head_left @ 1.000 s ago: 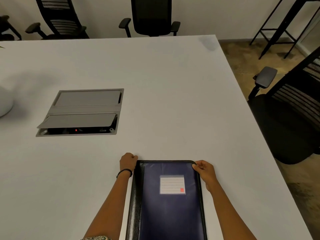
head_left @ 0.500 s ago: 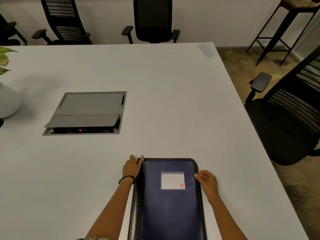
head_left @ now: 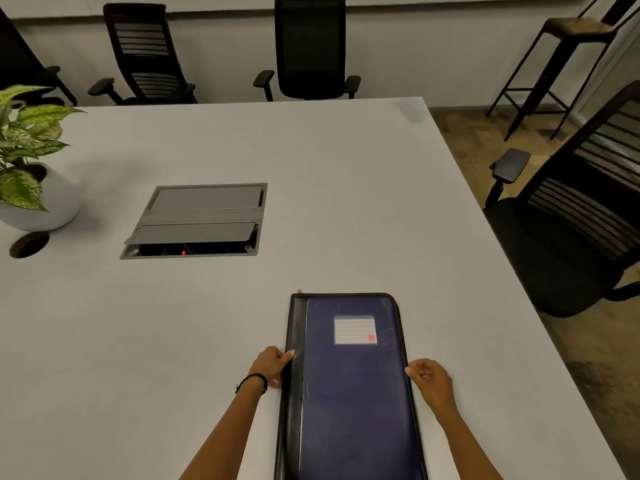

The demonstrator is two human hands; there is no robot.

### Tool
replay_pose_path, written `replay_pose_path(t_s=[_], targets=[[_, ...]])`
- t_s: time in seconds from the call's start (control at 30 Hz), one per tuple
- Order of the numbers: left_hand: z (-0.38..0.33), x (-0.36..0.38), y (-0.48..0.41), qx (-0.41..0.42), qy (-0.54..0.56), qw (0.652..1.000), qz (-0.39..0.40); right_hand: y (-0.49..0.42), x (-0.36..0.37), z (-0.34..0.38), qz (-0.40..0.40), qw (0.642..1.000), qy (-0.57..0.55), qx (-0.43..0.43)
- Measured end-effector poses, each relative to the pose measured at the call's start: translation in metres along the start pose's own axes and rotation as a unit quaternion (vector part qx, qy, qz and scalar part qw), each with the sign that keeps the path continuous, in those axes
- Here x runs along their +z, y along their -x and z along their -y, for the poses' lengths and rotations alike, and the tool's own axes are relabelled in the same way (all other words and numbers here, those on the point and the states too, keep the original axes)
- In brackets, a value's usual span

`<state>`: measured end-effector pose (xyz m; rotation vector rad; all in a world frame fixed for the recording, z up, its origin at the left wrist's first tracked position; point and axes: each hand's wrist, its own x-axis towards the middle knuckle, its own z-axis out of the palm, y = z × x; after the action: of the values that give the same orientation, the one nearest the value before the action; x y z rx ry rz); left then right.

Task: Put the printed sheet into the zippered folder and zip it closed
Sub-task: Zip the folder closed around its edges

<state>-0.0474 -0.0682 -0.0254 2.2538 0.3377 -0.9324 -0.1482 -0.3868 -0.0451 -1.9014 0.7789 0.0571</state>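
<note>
A dark blue zippered folder [head_left: 353, 393] with a black spine and a white label lies closed and flat on the white table [head_left: 346, 202], near the front edge. Its zipper pull [head_left: 299, 291] sits at the far left corner. My left hand [head_left: 272, 365] holds the folder's left spine edge, thumb on top. At the folder's right edge, my right hand [head_left: 427, 379] has its curled fingertips touching the zipper side. No printed sheet is visible.
A grey cable hatch [head_left: 197, 221] is set into the table, its near flap ajar. A potted plant [head_left: 31, 168] and a round hole [head_left: 29, 244] sit at the left. Black office chairs [head_left: 571, 220] stand around; a stool [head_left: 561, 64] is far right.
Both hands slid back toward me along the folder's side edges, from its far corners to about mid-length. The view tilted up.
</note>
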Motion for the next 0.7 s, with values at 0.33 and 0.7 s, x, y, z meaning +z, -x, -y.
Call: replay_pose_path(t_s=[0.33, 0.7], targets=[[0.048, 0.013, 0.047, 0.009, 0.044, 0.995, 0.088, 0.061, -0.011, -0.027, 0.002, 1.0, 0.016, 0.014], [0.101, 0.023, 0.078, 0.034, -0.006, 0.98, 0.195, 0.108, -0.002, -0.048, -0.021, 0.996, -0.047, 0.073]])
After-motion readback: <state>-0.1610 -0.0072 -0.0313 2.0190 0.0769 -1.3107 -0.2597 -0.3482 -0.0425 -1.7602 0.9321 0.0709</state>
